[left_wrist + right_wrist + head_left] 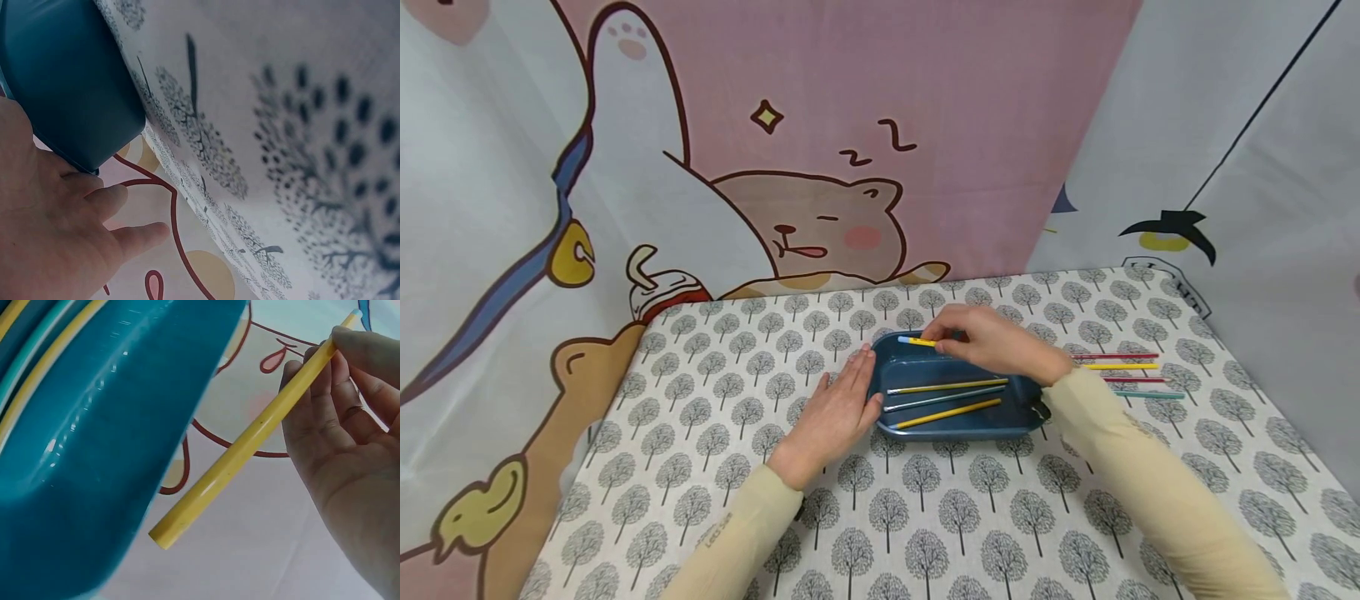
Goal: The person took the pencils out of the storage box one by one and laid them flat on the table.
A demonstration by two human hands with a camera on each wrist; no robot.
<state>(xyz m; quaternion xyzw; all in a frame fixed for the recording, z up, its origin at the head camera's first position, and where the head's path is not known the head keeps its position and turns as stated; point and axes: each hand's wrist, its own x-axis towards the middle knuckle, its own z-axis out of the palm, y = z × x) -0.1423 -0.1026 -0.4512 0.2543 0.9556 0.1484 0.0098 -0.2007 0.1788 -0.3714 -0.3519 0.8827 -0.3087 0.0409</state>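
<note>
Wearer: long cream sleeves, both arms, dark print on the forearms.
Left sleeve (741, 525): plain, pale cream, smooth cloth, ending at the wrist above the bare left hand (829, 414); small dark lettering (718, 530) runs along the forearm, too small to read surely. Small black piece (801, 509) at the cuff's inner edge, nature unclear. Right sleeve (1165, 483): same cream, soft creases, likewise ending at the wrist above the bare right hand (988, 337); faint dark marking (1138, 425) on its upper edge, illegible.
</note>
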